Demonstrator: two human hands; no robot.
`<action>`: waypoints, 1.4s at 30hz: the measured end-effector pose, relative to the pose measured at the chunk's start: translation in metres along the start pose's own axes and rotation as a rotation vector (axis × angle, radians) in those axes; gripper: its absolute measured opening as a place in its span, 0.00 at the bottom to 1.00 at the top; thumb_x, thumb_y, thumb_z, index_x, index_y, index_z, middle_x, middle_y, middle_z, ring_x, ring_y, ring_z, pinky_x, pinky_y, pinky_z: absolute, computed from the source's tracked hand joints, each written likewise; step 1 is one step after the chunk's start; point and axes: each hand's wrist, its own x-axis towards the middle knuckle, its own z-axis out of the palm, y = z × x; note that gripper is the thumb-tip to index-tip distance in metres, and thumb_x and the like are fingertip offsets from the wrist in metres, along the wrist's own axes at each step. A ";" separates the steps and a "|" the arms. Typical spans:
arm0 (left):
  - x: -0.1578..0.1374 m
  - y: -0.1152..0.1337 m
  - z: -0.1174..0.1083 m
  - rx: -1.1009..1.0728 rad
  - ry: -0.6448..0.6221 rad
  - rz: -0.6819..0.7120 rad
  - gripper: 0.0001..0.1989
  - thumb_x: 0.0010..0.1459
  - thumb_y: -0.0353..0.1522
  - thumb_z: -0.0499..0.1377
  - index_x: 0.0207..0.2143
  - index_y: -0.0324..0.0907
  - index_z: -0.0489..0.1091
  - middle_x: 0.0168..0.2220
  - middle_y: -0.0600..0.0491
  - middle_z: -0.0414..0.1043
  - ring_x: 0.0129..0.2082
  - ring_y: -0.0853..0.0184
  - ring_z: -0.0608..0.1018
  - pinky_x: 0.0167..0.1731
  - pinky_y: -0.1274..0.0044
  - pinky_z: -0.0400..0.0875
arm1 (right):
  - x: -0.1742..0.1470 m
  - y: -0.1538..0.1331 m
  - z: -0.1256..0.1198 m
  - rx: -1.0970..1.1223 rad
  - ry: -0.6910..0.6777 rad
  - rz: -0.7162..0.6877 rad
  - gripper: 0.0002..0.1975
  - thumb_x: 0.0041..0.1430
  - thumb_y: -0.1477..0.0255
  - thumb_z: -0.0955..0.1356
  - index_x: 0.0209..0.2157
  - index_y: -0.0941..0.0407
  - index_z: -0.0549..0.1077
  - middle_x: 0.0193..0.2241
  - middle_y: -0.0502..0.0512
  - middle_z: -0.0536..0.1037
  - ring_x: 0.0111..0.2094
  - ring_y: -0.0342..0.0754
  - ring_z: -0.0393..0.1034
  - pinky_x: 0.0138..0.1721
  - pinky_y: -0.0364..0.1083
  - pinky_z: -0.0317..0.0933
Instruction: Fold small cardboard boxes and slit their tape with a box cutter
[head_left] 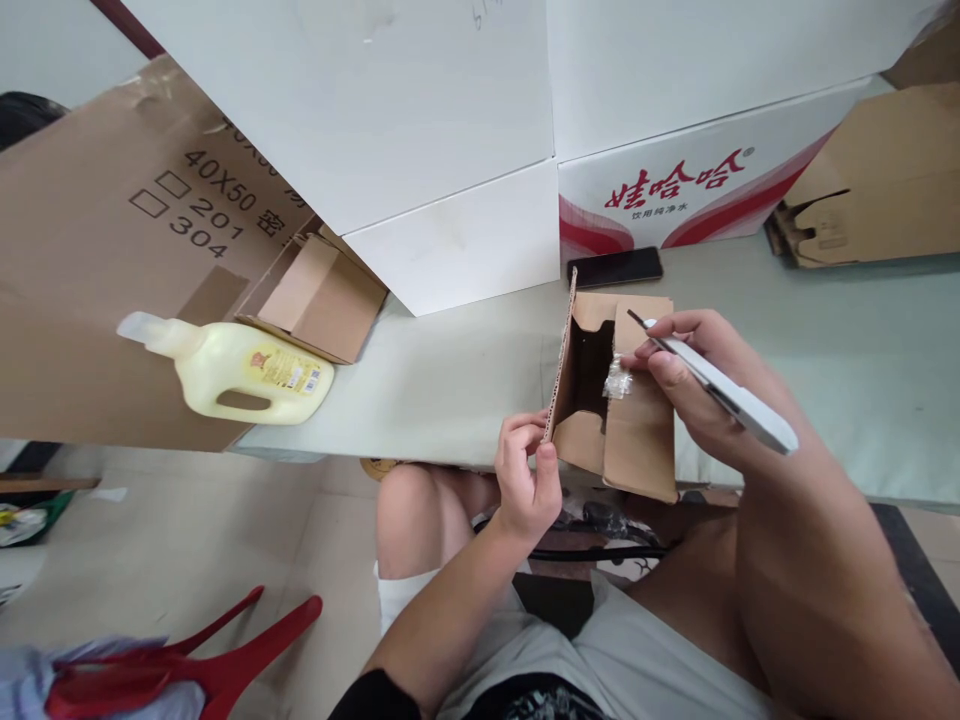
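Note:
A small brown cardboard box (pixel 641 440) sits at the table's front edge with its top flaps partly raised and a dark inside. My left hand (pixel 528 472) pinches the raised flap on the box's left side between thumb and fingers. In my right hand (pixel 701 385) is a white utility knife (pixel 739 405), its dark blade tip pointing up and left over the box. A crumpled piece of clear tape (pixel 618 378) clings to the flap edge beside my right fingertips; whether they touch it I cannot tell.
Behind the box lies a black phone (pixel 615 267), in front of a white and red carton (pixel 675 195). A yellow bottle (pixel 255 375) lies on its side at the left by an open cardboard box (pixel 330 305). Flattened cardboard (pixel 885 190) rests at the right. A red chair (pixel 247 650) stands lower left.

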 end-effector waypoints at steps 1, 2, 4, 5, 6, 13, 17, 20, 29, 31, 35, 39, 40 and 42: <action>0.000 0.000 0.000 -0.003 0.000 -0.001 0.09 0.73 0.37 0.51 0.43 0.43 0.66 0.37 0.50 0.73 0.43 0.64 0.81 0.39 0.74 0.77 | 0.000 0.000 0.000 -0.002 0.008 -0.016 0.17 0.66 0.53 0.67 0.47 0.51 0.69 0.40 0.56 0.83 0.40 0.53 0.79 0.38 0.49 0.68; 0.000 0.000 0.000 -0.004 0.001 -0.003 0.09 0.73 0.37 0.51 0.43 0.43 0.66 0.37 0.50 0.72 0.43 0.64 0.81 0.39 0.74 0.76 | -0.001 0.001 0.000 0.008 0.021 -0.035 0.16 0.66 0.54 0.67 0.47 0.50 0.69 0.41 0.56 0.83 0.41 0.53 0.78 0.39 0.49 0.68; -0.001 -0.001 0.000 -0.001 0.002 -0.012 0.09 0.73 0.37 0.51 0.44 0.42 0.66 0.38 0.49 0.73 0.43 0.64 0.80 0.39 0.74 0.76 | -0.002 0.002 0.002 0.080 0.053 -0.084 0.15 0.66 0.54 0.67 0.46 0.50 0.69 0.43 0.56 0.82 0.42 0.53 0.78 0.40 0.49 0.68; -0.001 -0.002 0.000 0.000 0.003 -0.016 0.09 0.73 0.37 0.51 0.44 0.42 0.66 0.38 0.49 0.73 0.44 0.64 0.80 0.39 0.74 0.76 | -0.002 0.002 0.002 0.150 0.061 -0.108 0.16 0.66 0.54 0.67 0.46 0.50 0.69 0.43 0.56 0.81 0.43 0.53 0.78 0.41 0.50 0.69; -0.002 -0.003 0.000 0.000 0.005 -0.019 0.09 0.73 0.37 0.51 0.44 0.42 0.66 0.38 0.49 0.73 0.43 0.64 0.80 0.39 0.74 0.76 | -0.003 0.001 0.003 0.228 0.052 -0.126 0.16 0.66 0.54 0.67 0.46 0.50 0.68 0.43 0.56 0.81 0.43 0.53 0.79 0.41 0.50 0.69; -0.005 -0.003 -0.001 -0.016 -0.009 -0.052 0.08 0.72 0.37 0.51 0.44 0.43 0.66 0.39 0.48 0.74 0.43 0.63 0.80 0.39 0.74 0.75 | -0.004 -0.006 -0.008 0.096 -0.212 -0.135 0.18 0.66 0.51 0.66 0.42 0.52 0.71 0.37 0.55 0.82 0.37 0.51 0.78 0.36 0.47 0.68; -0.004 -0.004 -0.002 -0.007 -0.007 -0.099 0.08 0.73 0.37 0.51 0.46 0.43 0.66 0.40 0.47 0.74 0.42 0.63 0.79 0.41 0.73 0.74 | -0.007 -0.003 -0.014 0.196 -0.273 -0.173 0.15 0.67 0.54 0.67 0.42 0.52 0.72 0.38 0.55 0.83 0.39 0.51 0.79 0.35 0.45 0.70; -0.003 -0.005 -0.002 -0.015 0.000 -0.149 0.08 0.72 0.36 0.51 0.46 0.43 0.67 0.40 0.48 0.74 0.41 0.64 0.79 0.41 0.74 0.73 | -0.008 0.001 -0.009 0.365 -0.260 -0.157 0.13 0.68 0.56 0.68 0.45 0.51 0.71 0.38 0.54 0.82 0.42 0.52 0.81 0.38 0.46 0.73; -0.005 -0.008 -0.005 -0.069 0.023 -0.384 0.16 0.71 0.45 0.53 0.45 0.43 0.69 0.40 0.48 0.75 0.41 0.64 0.78 0.43 0.73 0.73 | 0.019 0.028 0.000 0.341 0.474 -0.110 0.09 0.63 0.63 0.70 0.40 0.50 0.67 0.20 0.43 0.66 0.16 0.43 0.63 0.17 0.44 0.52; -0.004 -0.008 -0.005 -0.117 0.010 -0.500 0.19 0.68 0.48 0.55 0.46 0.43 0.71 0.40 0.48 0.75 0.39 0.65 0.77 0.40 0.75 0.73 | 0.025 0.043 0.000 0.182 0.515 0.004 0.09 0.62 0.64 0.69 0.41 0.51 0.68 0.21 0.44 0.67 0.17 0.44 0.63 0.21 0.45 0.56; 0.002 -0.010 -0.006 -0.239 -0.085 -0.718 0.21 0.63 0.50 0.61 0.41 0.42 0.75 0.36 0.51 0.77 0.35 0.65 0.77 0.36 0.77 0.71 | 0.031 0.067 0.004 -0.040 0.514 0.149 0.12 0.59 0.63 0.67 0.43 0.53 0.69 0.24 0.47 0.70 0.24 0.48 0.67 0.31 0.50 0.62; 0.013 -0.024 -0.014 -0.356 -0.059 -0.870 0.22 0.60 0.50 0.64 0.30 0.39 0.76 0.28 0.52 0.77 0.31 0.65 0.77 0.32 0.77 0.70 | 0.029 0.077 0.003 -0.240 0.453 0.191 0.18 0.57 0.62 0.66 0.48 0.52 0.71 0.31 0.52 0.76 0.29 0.52 0.72 0.38 0.52 0.64; 0.017 -0.029 -0.017 -0.425 -0.020 -0.906 0.21 0.58 0.49 0.66 0.29 0.38 0.76 0.27 0.52 0.77 0.30 0.66 0.77 0.32 0.77 0.70 | 0.029 0.078 0.002 -0.289 0.415 0.198 0.19 0.56 0.62 0.66 0.49 0.52 0.72 0.33 0.54 0.78 0.30 0.53 0.72 0.38 0.52 0.64; 0.024 -0.040 -0.026 -0.528 0.109 -0.982 0.19 0.49 0.45 0.72 0.26 0.37 0.76 0.24 0.54 0.76 0.26 0.68 0.76 0.29 0.79 0.70 | 0.029 0.081 0.001 -0.364 0.321 0.240 0.21 0.54 0.65 0.67 0.50 0.51 0.74 0.37 0.56 0.80 0.32 0.54 0.73 0.37 0.52 0.63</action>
